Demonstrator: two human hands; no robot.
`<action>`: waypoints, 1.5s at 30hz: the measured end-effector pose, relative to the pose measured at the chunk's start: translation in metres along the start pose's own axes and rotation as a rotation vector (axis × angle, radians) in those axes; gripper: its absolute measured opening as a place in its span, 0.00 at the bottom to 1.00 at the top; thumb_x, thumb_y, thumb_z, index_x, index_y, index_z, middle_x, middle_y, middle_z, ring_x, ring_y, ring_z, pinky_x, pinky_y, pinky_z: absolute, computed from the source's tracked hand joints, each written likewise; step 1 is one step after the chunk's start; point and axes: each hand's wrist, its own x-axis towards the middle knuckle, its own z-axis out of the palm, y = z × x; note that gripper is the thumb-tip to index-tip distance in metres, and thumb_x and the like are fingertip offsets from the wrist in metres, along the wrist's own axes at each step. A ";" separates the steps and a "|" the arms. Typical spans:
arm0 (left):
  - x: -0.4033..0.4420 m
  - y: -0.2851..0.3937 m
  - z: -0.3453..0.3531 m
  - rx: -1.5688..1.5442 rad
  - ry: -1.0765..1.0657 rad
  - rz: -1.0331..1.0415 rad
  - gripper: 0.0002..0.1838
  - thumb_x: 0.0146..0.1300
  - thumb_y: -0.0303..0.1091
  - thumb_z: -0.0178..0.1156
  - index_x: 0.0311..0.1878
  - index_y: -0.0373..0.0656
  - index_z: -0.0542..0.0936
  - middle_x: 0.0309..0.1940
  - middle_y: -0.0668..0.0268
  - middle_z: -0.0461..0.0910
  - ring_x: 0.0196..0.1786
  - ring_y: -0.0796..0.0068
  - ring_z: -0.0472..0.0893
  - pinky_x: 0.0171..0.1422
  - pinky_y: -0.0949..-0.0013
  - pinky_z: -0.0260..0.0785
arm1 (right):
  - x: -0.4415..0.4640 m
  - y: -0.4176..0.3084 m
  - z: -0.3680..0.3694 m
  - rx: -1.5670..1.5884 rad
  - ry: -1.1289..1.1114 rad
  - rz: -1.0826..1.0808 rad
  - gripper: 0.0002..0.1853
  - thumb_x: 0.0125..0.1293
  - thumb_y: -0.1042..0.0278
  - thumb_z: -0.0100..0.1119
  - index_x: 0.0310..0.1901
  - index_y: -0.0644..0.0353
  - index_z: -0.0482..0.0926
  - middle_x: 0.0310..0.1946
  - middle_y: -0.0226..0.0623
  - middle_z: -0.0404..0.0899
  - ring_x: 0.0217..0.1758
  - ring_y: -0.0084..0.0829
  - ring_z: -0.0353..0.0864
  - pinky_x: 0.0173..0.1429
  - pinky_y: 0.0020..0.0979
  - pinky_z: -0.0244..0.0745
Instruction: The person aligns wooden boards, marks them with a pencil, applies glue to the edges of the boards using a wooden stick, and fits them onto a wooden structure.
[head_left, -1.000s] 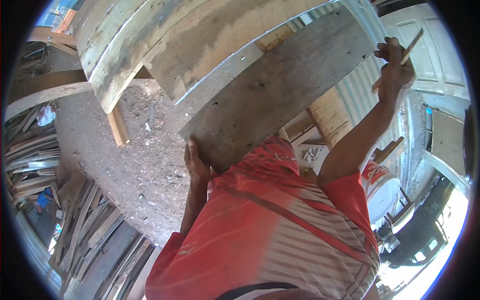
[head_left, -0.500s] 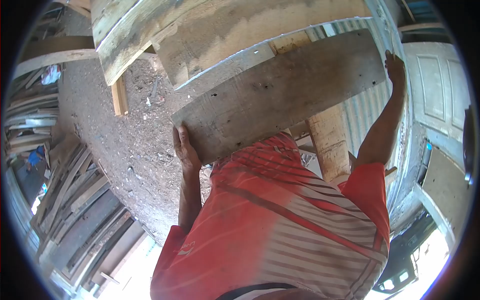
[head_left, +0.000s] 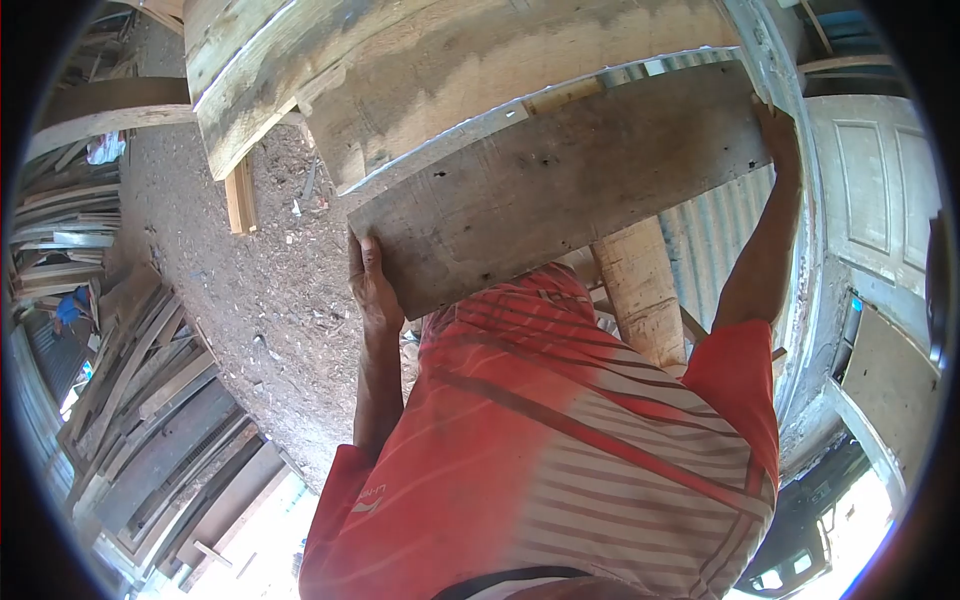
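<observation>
A wide, weathered brown board [head_left: 570, 180] with small dark holes lies slantwise in front of my body, its lower edge close to my red shirt. My left hand [head_left: 373, 283] grips its left end, thumb on the upper face and fingers at the edge. At the far right end, my right hand [head_left: 778, 130] is closed on the board's edge, partly hidden by my wrist. Beyond the board stands a work surface of pale planks [head_left: 430, 90]. Whether the thin stick is still in my right hand cannot be made out.
Stacked wood scraps [head_left: 170, 430] fill the left side. A wooden post [head_left: 240, 200] stands below the planks. Corrugated metal [head_left: 715, 225] and a pale plank [head_left: 640, 290] lie beneath the board. A panelled door [head_left: 870, 190] is at the right.
My right hand, which held a thin stick raised off the board, has come down to the board's right end. The board has turned to a flatter slant, with my left hand still on it.
</observation>
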 end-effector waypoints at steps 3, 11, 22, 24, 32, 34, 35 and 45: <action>0.001 0.009 0.007 0.043 -0.015 -0.005 0.36 0.79 0.52 0.49 0.79 0.38 0.57 0.74 0.54 0.65 0.73 0.64 0.66 0.78 0.63 0.56 | 0.000 -0.003 0.003 0.053 0.038 -0.049 0.37 0.67 0.35 0.57 0.50 0.72 0.82 0.38 0.55 0.84 0.45 0.44 0.85 0.50 0.45 0.74; 0.006 0.001 0.008 0.012 0.031 -0.025 0.37 0.79 0.50 0.51 0.80 0.37 0.54 0.73 0.53 0.67 0.72 0.64 0.68 0.75 0.64 0.60 | 0.006 -0.002 0.002 0.111 0.053 -0.022 0.34 0.64 0.34 0.62 0.37 0.69 0.85 0.25 0.36 0.77 0.30 0.29 0.73 0.38 0.38 0.69; 0.001 -0.004 0.008 0.044 0.072 -0.025 0.35 0.79 0.48 0.50 0.80 0.40 0.56 0.73 0.54 0.67 0.72 0.63 0.68 0.76 0.62 0.60 | 0.014 -0.003 0.007 0.151 0.050 -0.034 0.34 0.64 0.34 0.62 0.38 0.68 0.85 0.27 0.36 0.78 0.31 0.29 0.74 0.38 0.38 0.70; 0.002 -0.008 0.006 0.045 0.102 -0.033 0.35 0.79 0.48 0.50 0.80 0.39 0.56 0.73 0.53 0.67 0.73 0.63 0.68 0.76 0.63 0.60 | 0.011 -0.008 0.007 0.157 0.062 -0.053 0.34 0.65 0.36 0.61 0.37 0.71 0.84 0.26 0.37 0.77 0.30 0.28 0.74 0.37 0.39 0.69; 0.003 -0.007 0.007 0.045 0.106 -0.043 0.35 0.79 0.49 0.51 0.79 0.38 0.57 0.72 0.54 0.68 0.73 0.65 0.68 0.77 0.64 0.58 | 0.010 -0.006 0.011 0.095 0.124 -0.099 0.34 0.67 0.36 0.60 0.37 0.70 0.83 0.25 0.37 0.76 0.29 0.28 0.74 0.35 0.39 0.68; 0.005 -0.008 0.005 0.078 0.110 -0.030 0.35 0.79 0.49 0.51 0.79 0.38 0.57 0.72 0.54 0.69 0.72 0.66 0.68 0.77 0.64 0.58 | 0.006 -0.013 0.005 0.065 0.070 -0.032 0.34 0.67 0.36 0.59 0.37 0.70 0.83 0.25 0.38 0.76 0.29 0.29 0.73 0.35 0.40 0.68; 0.006 -0.009 0.004 0.062 0.095 -0.021 0.35 0.79 0.49 0.51 0.79 0.38 0.58 0.71 0.54 0.69 0.72 0.66 0.68 0.77 0.64 0.58 | 0.007 -0.010 0.007 0.086 0.098 -0.051 0.33 0.67 0.36 0.59 0.37 0.70 0.84 0.25 0.39 0.77 0.30 0.29 0.74 0.35 0.40 0.68; 0.010 -0.009 -0.001 0.033 0.079 0.021 0.32 0.80 0.47 0.50 0.77 0.36 0.61 0.70 0.57 0.71 0.70 0.69 0.69 0.75 0.67 0.60 | 0.022 0.011 0.017 0.009 0.104 -0.232 0.32 0.73 0.42 0.54 0.65 0.61 0.75 0.59 0.60 0.78 0.64 0.58 0.76 0.66 0.49 0.71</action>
